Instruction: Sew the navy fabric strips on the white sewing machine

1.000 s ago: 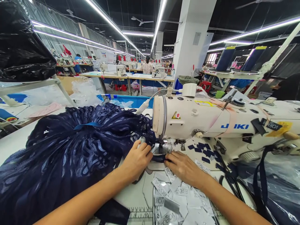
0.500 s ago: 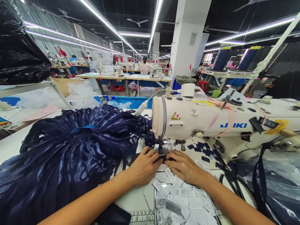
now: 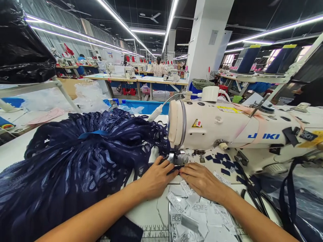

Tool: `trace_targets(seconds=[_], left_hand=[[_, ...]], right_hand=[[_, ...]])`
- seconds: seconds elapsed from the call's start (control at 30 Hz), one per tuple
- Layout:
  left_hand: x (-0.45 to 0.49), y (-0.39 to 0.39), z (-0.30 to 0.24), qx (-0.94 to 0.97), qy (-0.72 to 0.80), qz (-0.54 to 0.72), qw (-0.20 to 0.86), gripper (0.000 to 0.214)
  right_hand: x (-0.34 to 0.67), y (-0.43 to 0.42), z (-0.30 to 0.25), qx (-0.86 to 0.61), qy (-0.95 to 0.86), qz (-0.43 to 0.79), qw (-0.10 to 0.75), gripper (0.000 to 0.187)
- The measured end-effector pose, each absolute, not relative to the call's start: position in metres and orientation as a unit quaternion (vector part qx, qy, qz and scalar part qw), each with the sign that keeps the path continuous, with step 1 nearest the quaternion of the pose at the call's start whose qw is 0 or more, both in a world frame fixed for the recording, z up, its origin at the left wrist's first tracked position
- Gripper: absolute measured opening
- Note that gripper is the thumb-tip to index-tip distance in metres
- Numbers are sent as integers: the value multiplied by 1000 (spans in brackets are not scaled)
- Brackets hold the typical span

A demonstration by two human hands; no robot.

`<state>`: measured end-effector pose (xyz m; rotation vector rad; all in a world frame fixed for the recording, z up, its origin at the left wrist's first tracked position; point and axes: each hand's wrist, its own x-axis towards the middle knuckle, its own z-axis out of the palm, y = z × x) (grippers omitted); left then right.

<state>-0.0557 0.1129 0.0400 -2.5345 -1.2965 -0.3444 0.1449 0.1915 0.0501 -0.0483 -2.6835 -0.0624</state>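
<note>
Fabric (image 3: 83, 161) under the presser foot (image 3: 178, 158): left hand (image 3: 156, 176) and right hand (image 3: 202, 179) lie flat, palms down, fingers together, pressing it on the tabletop (image 3: 143, 211).

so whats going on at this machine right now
A person sits at a white sewing machine. Both hands press flat on a small piece of dark fabric at the presser foot: the left hand by the heaped navy lace fabric, the right hand beside it. White printed labels lie scattered on the table below the hands.
</note>
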Motion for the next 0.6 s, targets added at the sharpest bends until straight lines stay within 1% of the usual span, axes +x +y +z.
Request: trace_targets(seconds=[0.13,0.23,0.4,0.6], left_hand=[[-54,112,40,-878,-438,-133,139,28],[-54,112,38,-875,-443,-134,141,26],[-53,114,37,-874,-441,-136,151,29],[-54,115,35,-876,-439,-127,156,31]], right_hand=[[145,191,50,-19,-978,-37,202,24],[145,190,50,-18,-978,-41,201,23],[147,191,49,-26,-976,-7,215,24],[148,193,46,-29,-977,21,208,23]])
